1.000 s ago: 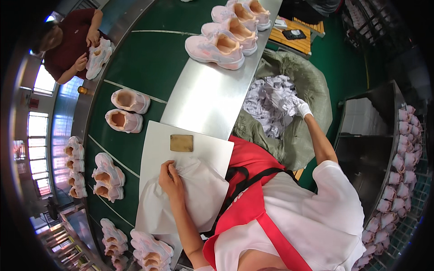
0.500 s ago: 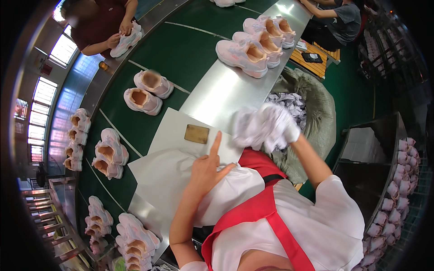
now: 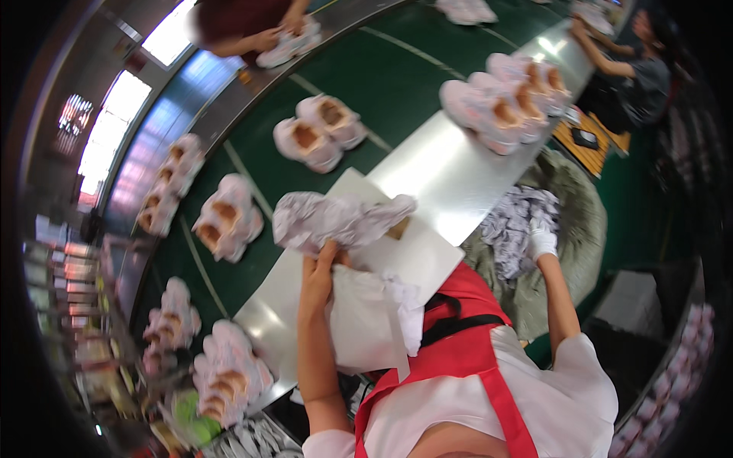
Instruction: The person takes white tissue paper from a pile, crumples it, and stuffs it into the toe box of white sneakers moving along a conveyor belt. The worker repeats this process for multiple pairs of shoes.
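My left hand (image 3: 322, 276) grips a long wad of crumpled white paper (image 3: 317, 220), its thumb on the near side and the other fingers mostly hidden. The wad is above white sheets (image 3: 427, 248) on the metal bench and partly covers a small brownish block (image 3: 398, 228). My right hand (image 3: 541, 243), in a white glove, reaches into a large greenish sack (image 3: 588, 229) and touches the crumpled paper (image 3: 510, 233) inside. Its fingers blend into the paper, so their grip is unclear. A white sheet (image 3: 359, 324) hangs over the bench edge by my left forearm.
Pale pink shoes (image 3: 504, 103) stand on the metal bench ledge (image 3: 427, 172). More shoes (image 3: 317, 133) sit on the green conveyor belt (image 3: 397, 84). Across the belt a person handles a shoe (image 3: 290, 42); another sits at far right. A rack of shoes (image 3: 672, 382) is at right.
The crumpled wad has passed from my right hand to my left, which earlier had its index finger extended. My right hand has moved into the sack. The whole view has shifted.
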A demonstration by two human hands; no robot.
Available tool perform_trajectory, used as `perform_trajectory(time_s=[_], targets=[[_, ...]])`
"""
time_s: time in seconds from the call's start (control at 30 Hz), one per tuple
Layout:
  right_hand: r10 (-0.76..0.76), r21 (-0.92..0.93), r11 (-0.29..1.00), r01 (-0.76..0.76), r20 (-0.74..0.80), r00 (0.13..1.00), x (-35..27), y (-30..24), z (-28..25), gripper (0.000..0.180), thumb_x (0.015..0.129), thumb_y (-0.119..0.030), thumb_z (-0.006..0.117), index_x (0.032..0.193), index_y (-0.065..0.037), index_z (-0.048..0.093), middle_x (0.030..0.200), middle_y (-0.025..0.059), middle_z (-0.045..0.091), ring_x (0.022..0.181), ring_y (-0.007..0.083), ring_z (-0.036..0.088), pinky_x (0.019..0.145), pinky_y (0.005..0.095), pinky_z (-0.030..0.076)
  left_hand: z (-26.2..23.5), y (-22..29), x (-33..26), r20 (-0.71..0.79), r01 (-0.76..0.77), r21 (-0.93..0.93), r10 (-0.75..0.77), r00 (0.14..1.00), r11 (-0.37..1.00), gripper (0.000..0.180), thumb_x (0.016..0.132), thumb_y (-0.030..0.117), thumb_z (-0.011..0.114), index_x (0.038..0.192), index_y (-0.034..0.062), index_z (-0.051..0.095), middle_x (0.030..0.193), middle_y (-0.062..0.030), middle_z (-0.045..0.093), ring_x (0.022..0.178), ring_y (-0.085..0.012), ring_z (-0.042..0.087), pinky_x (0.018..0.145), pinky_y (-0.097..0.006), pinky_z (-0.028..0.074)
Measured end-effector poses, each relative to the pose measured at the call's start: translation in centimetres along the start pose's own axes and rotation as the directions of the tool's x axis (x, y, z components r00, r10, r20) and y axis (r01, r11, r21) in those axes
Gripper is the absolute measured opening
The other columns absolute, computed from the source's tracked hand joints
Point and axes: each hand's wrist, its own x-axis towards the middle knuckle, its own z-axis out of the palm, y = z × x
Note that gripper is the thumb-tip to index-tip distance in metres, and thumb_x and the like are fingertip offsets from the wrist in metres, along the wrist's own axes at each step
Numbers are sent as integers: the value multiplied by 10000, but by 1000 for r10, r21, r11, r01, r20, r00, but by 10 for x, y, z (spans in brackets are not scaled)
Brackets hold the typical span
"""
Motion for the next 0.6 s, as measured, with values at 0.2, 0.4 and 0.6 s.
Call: perform_trajectory(time_s=[0.2, 0.4, 0.6], targets=[[-367, 739, 446, 506, -364, 856, -14, -154, -159, 578, 753, -318, 672, 1205, 8, 518, 1190, 201, 556, 1121, 348, 527, 945, 395, 411, -6, 8, -6, 50, -69, -120, 76, 996, 990, 273, 936, 307, 513, 931, 34, 520, 646, -19, 523, 534, -80, 449, 473, -227, 336], [-872, 595, 39, 802, -371, 318, -14, -290, -212, 633, 697, -292, 702, 1246, -60, 491, 1242, 188, 507, 1124, 346, 509, 933, 395, 415, -19, 17, -28, 124, -123, 129, 107, 987, 984, 187, 854, 192, 601, 880, 7, 606, 705, -6, 584, 627, -70, 525, 578, -221, 420], [-890, 886, 168, 433, -52, 452, 8, -303, -195, 226, 742, -97, 631, 958, -32, 625, 817, 97, 605, 593, 161, 560, 605, 277, 473, -50, 17, -15, -168, -195, 69, 204, 964, 978, 159, 861, 84, 557, 893, -37, 654, 799, -15, 643, 693, -60, 557, 633, -212, 441]])
